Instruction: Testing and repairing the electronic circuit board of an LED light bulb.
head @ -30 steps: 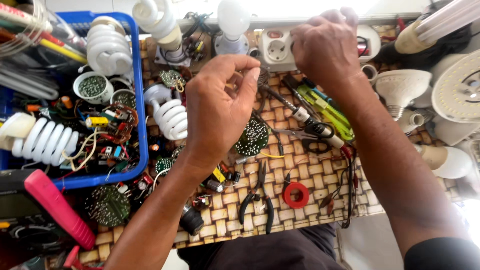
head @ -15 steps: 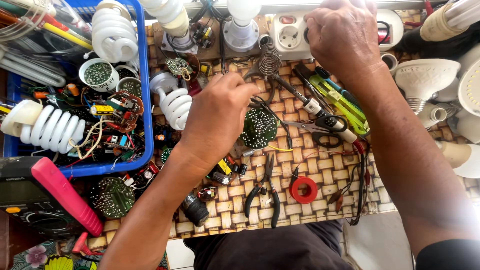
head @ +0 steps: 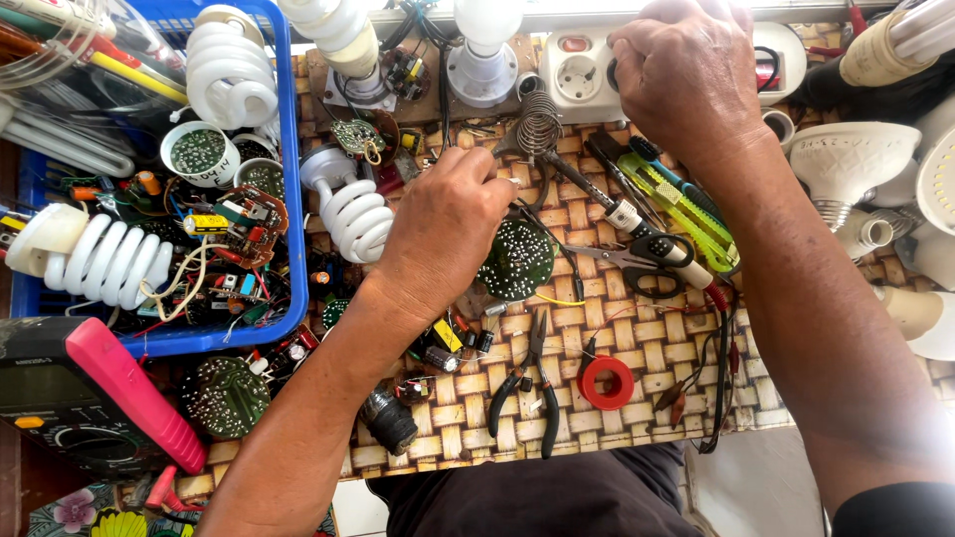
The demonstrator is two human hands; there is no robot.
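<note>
Left hand [head: 443, 234] dropped toward round board [head: 515, 261], fingers pinched shut | right hand [head: 686, 75] at 1 o'clock covers socket strip [head: 577, 70], steadying it; fingers' state hidden.

Round LED board [head: 514, 261]: I see it flat on the woven table, dotted face up, just right of my left hand [head: 445, 227], partly under it.
White power strip [head: 582, 72]: at the table's far edge, my right hand [head: 686, 75] resting on it.
</note>
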